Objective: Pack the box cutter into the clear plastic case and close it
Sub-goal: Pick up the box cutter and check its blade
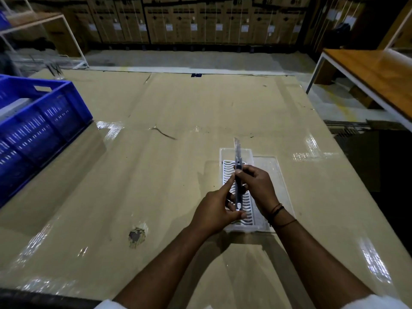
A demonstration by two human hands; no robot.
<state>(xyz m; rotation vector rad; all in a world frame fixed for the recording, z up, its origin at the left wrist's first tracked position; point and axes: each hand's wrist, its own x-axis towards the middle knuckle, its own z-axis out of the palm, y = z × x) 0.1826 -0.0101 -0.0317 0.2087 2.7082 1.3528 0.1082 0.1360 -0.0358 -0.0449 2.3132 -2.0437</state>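
Note:
The box cutter [237, 159] is a slim metal knife with its blade pushed out, pointing away from me. My right hand [256, 188] grips its middle from the right. My left hand [214, 210] pinches its near end, index finger resting along the body. Both hands hold it just above the clear plastic case [249, 157], which lies open on the table. The case's base has a white wavy insert; its clear lid [274, 172] lies flat to the right. My hands hide much of the insert.
The table is covered with taped cardboard [167, 130], with a torn hole [136, 236] at the near left. A blue plastic crate [40, 121] stands at the left edge. A wooden bench [374, 72] is at the far right, stacked cartons along the back wall.

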